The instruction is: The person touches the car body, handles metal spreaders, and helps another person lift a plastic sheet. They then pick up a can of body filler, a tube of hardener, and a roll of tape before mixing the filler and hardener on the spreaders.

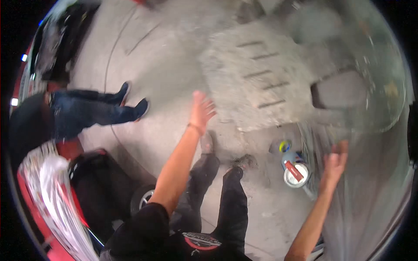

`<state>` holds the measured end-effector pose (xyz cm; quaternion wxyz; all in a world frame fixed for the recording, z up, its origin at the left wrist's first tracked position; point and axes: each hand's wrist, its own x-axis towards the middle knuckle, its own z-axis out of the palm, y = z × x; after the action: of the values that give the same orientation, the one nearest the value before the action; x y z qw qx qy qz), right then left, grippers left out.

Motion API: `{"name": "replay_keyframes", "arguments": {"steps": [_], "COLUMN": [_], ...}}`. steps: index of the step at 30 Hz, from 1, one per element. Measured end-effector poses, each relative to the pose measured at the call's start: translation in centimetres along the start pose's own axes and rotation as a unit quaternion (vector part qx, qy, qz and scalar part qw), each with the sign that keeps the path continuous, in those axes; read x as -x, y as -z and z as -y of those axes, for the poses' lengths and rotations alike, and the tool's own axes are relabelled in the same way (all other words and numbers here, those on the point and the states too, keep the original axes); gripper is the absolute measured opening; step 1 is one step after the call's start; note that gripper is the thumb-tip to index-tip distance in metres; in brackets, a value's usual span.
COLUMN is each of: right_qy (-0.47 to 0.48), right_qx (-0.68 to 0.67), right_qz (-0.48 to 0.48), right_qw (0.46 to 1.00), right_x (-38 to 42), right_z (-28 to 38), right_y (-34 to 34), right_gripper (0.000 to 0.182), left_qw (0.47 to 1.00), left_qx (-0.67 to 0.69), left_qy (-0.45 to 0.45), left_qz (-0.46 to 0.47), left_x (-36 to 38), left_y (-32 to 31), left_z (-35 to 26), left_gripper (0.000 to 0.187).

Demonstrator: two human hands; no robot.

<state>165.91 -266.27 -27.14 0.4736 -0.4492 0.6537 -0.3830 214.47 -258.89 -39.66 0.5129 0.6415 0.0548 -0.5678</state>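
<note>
My left hand (202, 112) is stretched forward over the floor with its fingers spread, holding nothing. Its fingertips are close to the left edge of a large, dusty, pale panel (228, 74) that has several slots and a wide angular opening. On the other side, my right hand (334, 164) reaches out below the panel's lower right end, fingers extended and slightly blurred. Nothing shows in it. Behind that hand hangs translucent plastic sheeting (365, 182). To its left stands a round can (296, 182) with a red object (294, 171) lying across its top.
A roll of yellow-green tape (284, 145) lies beyond the can. At the left stands another person (82, 111) in jeans and dark shoes. Near my left side are a black wheeled item (102, 182) and bundled clear plastic (56, 182). A thin cable (107, 71) crosses the concrete floor.
</note>
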Motion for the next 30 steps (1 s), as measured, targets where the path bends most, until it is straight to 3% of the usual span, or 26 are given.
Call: {"name": "replay_keyframes", "arguments": {"steps": [3,5,8,9,13,15,17,21,24,27,30], "right_qy": [-0.006,-0.004,0.002,0.013,0.019,0.017,0.011,0.003,0.069,0.054,0.064], "right_qx": [-0.19,-0.174,-0.186,-0.188,-0.189,-0.169,-0.19,-0.198,-0.143,-0.107,0.069], "right_qz": [0.043,0.087,0.093,0.103,0.112,0.122,0.157,0.196,0.193,0.159,0.169], "right_qw": [0.981,0.981,0.978,0.977,0.975,0.978,0.969,0.96,0.968,0.98,0.981], "right_x": [-8.3,-8.7,-6.6,-6.1,-2.0,1.5,2.3,2.6,4.8,5.7,4.6], "right_z": [6.9,14.9,17.7,18.3,21.1,23.4,23.2,20.9,18.4,17.9,17.0], "right_y": [-0.2,-5.7,-9.0,-9.6,-13.3,-17.4,-21.1,-29.9,-35.7,-36.8,-36.0], "right_gripper": [0.071,0.068,0.061,0.061,0.057,0.057,0.059,0.062,0.06,0.049,0.049], "left_qw": [0.995,0.972,0.937,0.949,0.962,0.942,0.894,0.943,0.919,0.915,0.881], "left_qx": [-0.085,-0.161,-0.194,-0.177,-0.108,-0.144,-0.193,-0.177,-0.245,-0.301,-0.425], "left_qy": [-0.034,-0.1,-0.11,-0.12,-0.111,-0.087,-0.145,-0.09,-0.066,-0.058,-0.021], "left_qz": [-0.032,-0.139,-0.267,-0.229,-0.226,-0.292,-0.378,-0.268,-0.302,-0.262,-0.207], "left_x": [-3.3,-4.3,-3.6,-3.2,0.0,-0.2,-0.5,-1.1,-7.7,-9.0,-8.9], "left_y": [-4.9,-6.4,-6.6,-5.4,-1.2,4.3,8.7,17.1,23.1,25.2,26.2], "left_z": [-3.4,-3.2,-3.4,-4.5,-6.1,-7.4,-8.6,-13.0,-9.9,-9.2,-9.7], "left_gripper": [0.115,0.109,0.099,0.094,0.096,0.103,0.109,0.125,0.131,0.131,0.121]}}
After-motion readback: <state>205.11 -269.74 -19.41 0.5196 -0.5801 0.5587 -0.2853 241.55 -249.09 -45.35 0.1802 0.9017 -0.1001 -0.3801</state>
